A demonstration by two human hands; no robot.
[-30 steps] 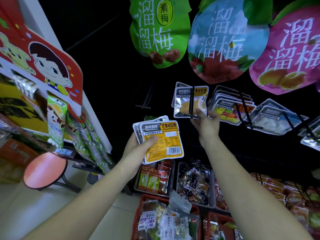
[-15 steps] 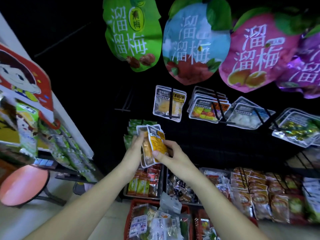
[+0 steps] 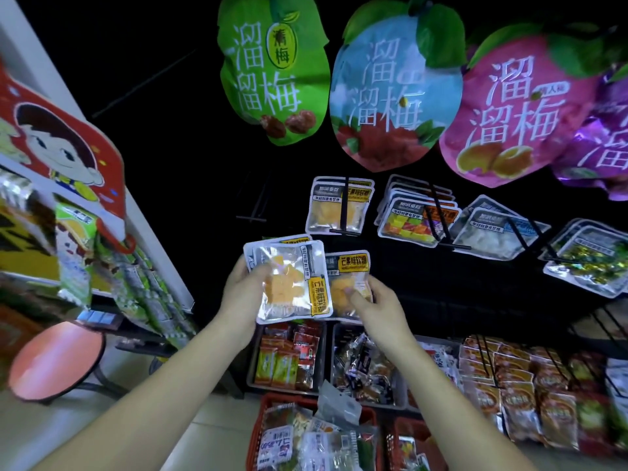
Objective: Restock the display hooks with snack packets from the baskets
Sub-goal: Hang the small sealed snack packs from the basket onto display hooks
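In the head view, the person's left hand (image 3: 244,294) is gripping a stack of mango candy packets (image 3: 289,280) below and left of the hung mango packet (image 3: 323,212). The thumb is lying across the front of the stack, whose clear window is facing the camera with its yellow label turned sideways. The right hand (image 3: 377,300) is pinching a single mango packet (image 3: 346,283) directly below the hung mango packet. It is holding this packet upright, label at the top, with its left edge tucked just behind the stack.

Half a second ago both hands were meeting on the stack, which was turned almost edge-on. Now the hands are sitting side by side, each holding its own packets, and the stack is showing its front. A second ago the right hand was up at the display hook (image 3: 346,205) that is carrying the hung mango packet, while the stack was showing its barcode side.

Far below the hung mango packet, the red basket (image 3: 254,436) is sitting on the floor with mixed packets inside. A pink stool (image 3: 56,360) is standing well down and to the left of the hung mango packet.
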